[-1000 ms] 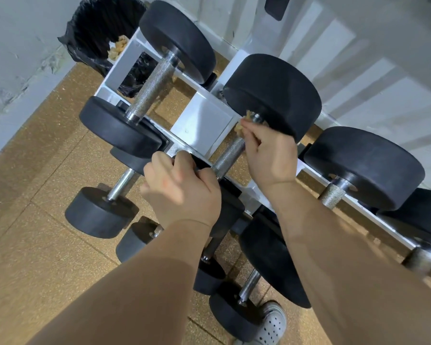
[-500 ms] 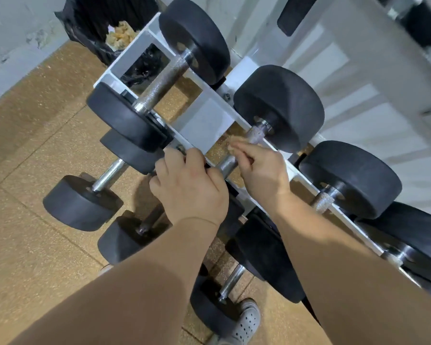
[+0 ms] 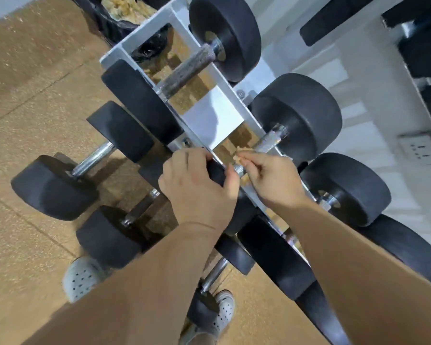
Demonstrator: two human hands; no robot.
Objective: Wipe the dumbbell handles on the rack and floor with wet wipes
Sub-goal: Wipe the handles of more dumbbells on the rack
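- Sliding back along the bar, the right hand (image 3: 271, 178) now sits at the near end of the handle (image 3: 268, 140); a second ago it was up against the far head (image 3: 299, 115).
- Its thumb and fingertips pinch a small crumpled tan wipe (image 3: 238, 156) against the knurled metal, a hold that suits strokes run along the bar's length.
- The left hand (image 3: 197, 188) has its fingers curled over the near head (image 3: 218, 174), gripping it. This is probably to keep the dumbbell from rolling while the wipe drags on it.
- That dumbbell lies across the white rails of the rack (image 3: 214, 118), second from the end. Its handle bridges the gap, so it can be reached from above without lifting.
- With the stroke having run end to end, I judge this handle nearly done.
- The end handle (image 3: 187, 70) looks dark and rough; whether it has been wiped I cannot tell.
- Floor dumbbells (image 3: 52, 188) lie just beside the rack with their bars exposed, and they likely still need wiping.
- A bin (image 3: 105, 23) behind the rack's end holds tan scraps (image 3: 125, 8), likely spent wipes, near enough to drop this one in.
- The wad looks small and worn, so the knurling could snag or shred it.
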